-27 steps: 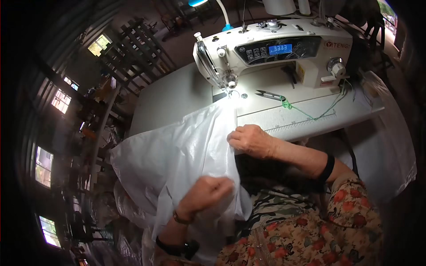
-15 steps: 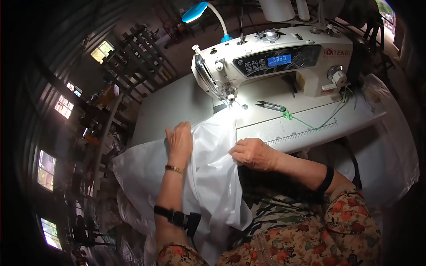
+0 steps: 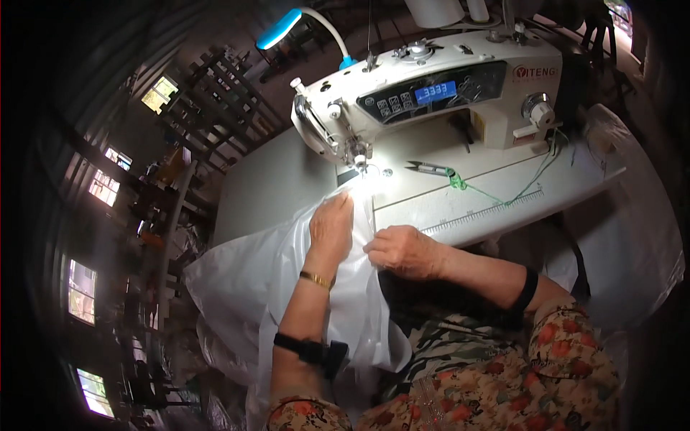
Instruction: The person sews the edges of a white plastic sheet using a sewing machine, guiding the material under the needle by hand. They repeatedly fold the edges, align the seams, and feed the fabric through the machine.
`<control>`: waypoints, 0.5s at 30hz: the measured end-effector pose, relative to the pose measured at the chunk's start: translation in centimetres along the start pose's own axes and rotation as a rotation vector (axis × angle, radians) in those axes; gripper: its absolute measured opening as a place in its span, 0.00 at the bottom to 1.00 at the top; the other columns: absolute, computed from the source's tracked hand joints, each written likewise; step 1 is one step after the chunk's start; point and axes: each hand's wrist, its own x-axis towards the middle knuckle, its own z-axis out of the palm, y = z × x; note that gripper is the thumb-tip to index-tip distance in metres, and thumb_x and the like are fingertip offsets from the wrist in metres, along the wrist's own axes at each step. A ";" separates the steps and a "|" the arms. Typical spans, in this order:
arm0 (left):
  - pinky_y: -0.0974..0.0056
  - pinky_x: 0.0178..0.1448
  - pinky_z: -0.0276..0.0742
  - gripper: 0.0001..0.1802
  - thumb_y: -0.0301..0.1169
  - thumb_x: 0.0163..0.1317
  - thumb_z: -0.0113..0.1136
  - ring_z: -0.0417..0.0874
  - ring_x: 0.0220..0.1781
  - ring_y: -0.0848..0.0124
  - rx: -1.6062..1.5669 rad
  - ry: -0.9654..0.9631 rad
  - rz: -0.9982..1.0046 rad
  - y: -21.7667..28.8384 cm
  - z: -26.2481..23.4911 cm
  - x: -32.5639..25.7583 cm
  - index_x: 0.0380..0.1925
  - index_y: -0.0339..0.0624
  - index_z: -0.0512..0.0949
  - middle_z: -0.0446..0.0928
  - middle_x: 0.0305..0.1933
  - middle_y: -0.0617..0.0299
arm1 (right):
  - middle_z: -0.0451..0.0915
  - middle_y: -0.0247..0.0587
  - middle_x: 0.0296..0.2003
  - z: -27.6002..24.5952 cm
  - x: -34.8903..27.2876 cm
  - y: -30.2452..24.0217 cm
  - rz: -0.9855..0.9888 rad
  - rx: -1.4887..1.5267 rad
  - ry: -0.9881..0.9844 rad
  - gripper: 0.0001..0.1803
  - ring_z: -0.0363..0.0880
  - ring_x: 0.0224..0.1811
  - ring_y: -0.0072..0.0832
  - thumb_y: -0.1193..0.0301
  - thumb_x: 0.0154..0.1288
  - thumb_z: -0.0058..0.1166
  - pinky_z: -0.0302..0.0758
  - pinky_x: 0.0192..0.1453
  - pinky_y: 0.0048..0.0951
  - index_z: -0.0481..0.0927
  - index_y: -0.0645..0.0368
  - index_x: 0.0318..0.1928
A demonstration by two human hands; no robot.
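A sheet of thin, shiny white fabric [image 3: 287,287] runs from under the needle area of a white sewing machine [image 3: 438,86] down over the table's front edge towards my lap. My left hand [image 3: 333,228] lies on the fabric just in front of the needle, its fingertips near the lit presser foot [image 3: 361,167]; those fingers are partly lost in the glare. Lower and to the right, my right hand [image 3: 406,251] pinches the fabric's right edge with curled fingers.
Thread snips [image 3: 428,167] with green thread [image 3: 454,179] lie on the machine bed, right of the needle. A blue-headed lamp [image 3: 280,29] arches behind the machine. Clear plastic sheeting [image 3: 632,215] hangs at the table's right end. A ruler scale [image 3: 489,210] marks the front edge.
My left hand has moved right and up across the fabric, closer to the needle, bunching the cloth. My right hand keeps its pinch on the edge. The whole view has shifted slightly.
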 end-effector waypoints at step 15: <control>0.46 0.46 0.77 0.10 0.30 0.57 0.58 0.81 0.38 0.43 -0.119 -0.222 -0.379 3.3 2.0 4.0 0.27 0.31 0.78 0.77 0.36 0.41 | 0.74 0.38 0.28 -0.3 -0.1 -0.1 0.024 -0.023 -0.067 0.04 0.77 0.34 0.33 0.71 0.55 0.52 0.77 0.38 0.31 0.72 0.56 0.28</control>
